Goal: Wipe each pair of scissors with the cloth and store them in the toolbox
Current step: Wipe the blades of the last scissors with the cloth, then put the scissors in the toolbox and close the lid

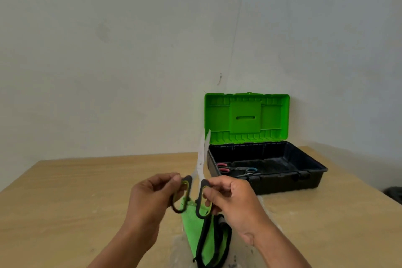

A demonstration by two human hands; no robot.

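A plain indoor room: a wooden table against a scuffed whitish wall.

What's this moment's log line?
left hand: holds one handle | right hand: holds other | black-handled scissors: blades up, slightly open | cloth: lies below hands | toolbox: open, two stored pairs inside

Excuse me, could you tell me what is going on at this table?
A person holds black-handled scissors upright, left hand gripping one handle loop, right hand the other, blades slightly parted. The green cloth lies on the table below. The toolbox stands open with a pink-handled pair and a blue-handled pair inside.
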